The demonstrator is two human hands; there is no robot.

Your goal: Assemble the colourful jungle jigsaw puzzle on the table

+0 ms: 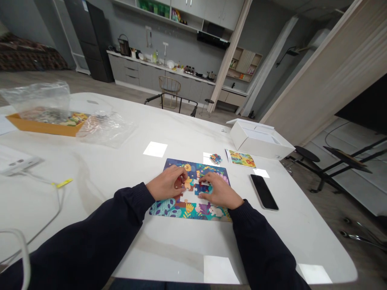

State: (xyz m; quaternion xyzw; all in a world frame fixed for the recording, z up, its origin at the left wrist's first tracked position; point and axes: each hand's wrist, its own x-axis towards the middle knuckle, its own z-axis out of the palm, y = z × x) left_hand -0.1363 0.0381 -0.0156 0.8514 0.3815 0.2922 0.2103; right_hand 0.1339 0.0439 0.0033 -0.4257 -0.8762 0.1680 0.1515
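Note:
A colourful jigsaw puzzle [172,209] lies on the white table, with white gaps in its middle. My left hand [168,182] is over its left part, thumb and fingers curled together at a piece beside the gap; what they grip is partly hidden. On the right, my right hand [220,190] has its thumb and fingertips around a dark blue puzzle piece [202,189] at the right edge of the gap. A small pile of loose pieces [215,158] sits just beyond the puzzle's top edge.
A picture card [242,158] and an open white box [260,139] stand at the back right, with a black phone [263,192] nearer. An orange tray [48,127] with plastic bags [105,129] is at the far left. A cable [57,211] runs along the left.

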